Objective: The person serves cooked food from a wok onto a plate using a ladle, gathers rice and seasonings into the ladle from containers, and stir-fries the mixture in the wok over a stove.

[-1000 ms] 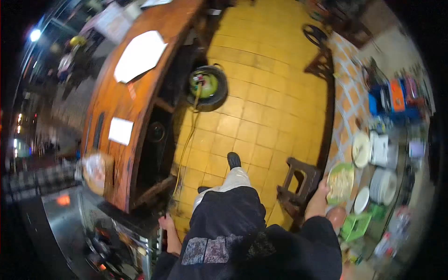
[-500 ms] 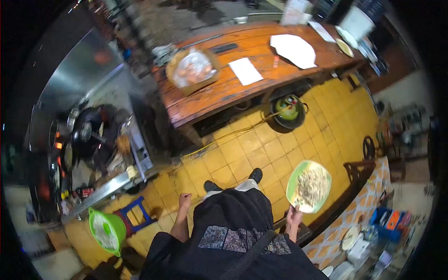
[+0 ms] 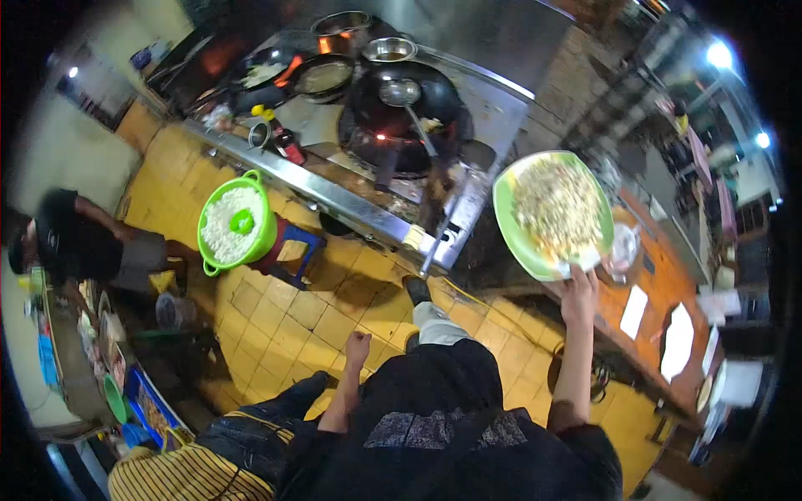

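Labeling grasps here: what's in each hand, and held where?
Right hand holds the green plate of fried rice by its near rim, fingers at the edge. Left hand is a closed fist, apparently holding nothing.

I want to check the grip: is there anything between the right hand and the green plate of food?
Nothing visible: the right hand holds the green plate directly by its near edge, raised beside the stove.

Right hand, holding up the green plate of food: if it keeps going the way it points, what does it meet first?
Probably the steel cooktop's near corner, with the black wok beyond; the right hand and green plate may pass above it, since depth is unclear.
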Motion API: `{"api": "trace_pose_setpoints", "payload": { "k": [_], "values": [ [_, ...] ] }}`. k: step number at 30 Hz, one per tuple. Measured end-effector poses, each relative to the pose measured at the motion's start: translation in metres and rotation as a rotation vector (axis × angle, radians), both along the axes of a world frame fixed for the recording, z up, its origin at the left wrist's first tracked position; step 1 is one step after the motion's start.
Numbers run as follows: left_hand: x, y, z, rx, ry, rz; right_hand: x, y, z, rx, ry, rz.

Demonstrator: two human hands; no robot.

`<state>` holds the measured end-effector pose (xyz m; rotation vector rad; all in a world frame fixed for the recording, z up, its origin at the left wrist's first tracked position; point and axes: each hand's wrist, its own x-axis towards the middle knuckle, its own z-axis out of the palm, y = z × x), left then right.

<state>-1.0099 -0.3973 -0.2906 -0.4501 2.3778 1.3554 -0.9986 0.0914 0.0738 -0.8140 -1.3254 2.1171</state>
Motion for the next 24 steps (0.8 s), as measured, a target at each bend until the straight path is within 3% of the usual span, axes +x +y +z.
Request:
{"api": "trace_pose_setpoints", "payload": {
  "k": [2,5,7,8,10,11,13,17,19,20,21,22,24],
  "values": [
    [0.005,-0.002,0.022,0.031,-0.093,0.146,-0.1,-0.004,0.01,0.075,-0.109,0.076],
    [0.026,-0.018,-0.018,-0.028,0.082,0.244,-0.24,0.014,-0.023,0.183,-0.066,0.221],
    [0.02,-0.024,0.04,0.112,-0.323,0.257,-0.324,0.023,-0.041,0.295,-0.181,0.24],
    [0.024,-0.023,0.043,0.225,-0.276,0.404,-0.36,0.022,-0.047,0.366,-0.17,0.217],
    [0.03,-0.024,0.057,0.379,-0.184,0.595,-0.433,0.043,-0.087,0.856,-0.221,0.219],
    [0.026,-0.016,0.079,0.193,-0.29,0.695,-0.451,0.04,-0.084,1.1,-0.313,0.197],
    [0.035,-0.026,0.069,0.313,-0.344,0.819,-0.481,0.029,-0.082,1.592,-0.5,0.147],
    [0.047,-0.018,0.082,0.351,-0.412,0.951,-0.52,0.053,-0.1,1.732,-0.483,0.138],
    [0.047,-0.015,0.064,0.332,-0.386,1.004,-0.519,0.061,-0.1,1.888,-0.511,0.109],
    [0.055,-0.013,0.055,0.323,-0.364,1.055,-0.514,0.059,-0.089,2.072,-0.682,0.091],
    [0.057,-0.008,0.063,0.485,-0.281,1.008,-0.497,0.046,-0.07,1.839,-0.515,-0.029],
    [0.062,-0.014,0.052,0.371,-0.331,0.896,-0.492,0.044,-0.069,1.692,-0.394,0.044],
    [0.072,-0.013,0.032,0.353,-0.226,0.923,-0.478,0.042,-0.064,1.376,-0.161,0.165]
  ]
}}
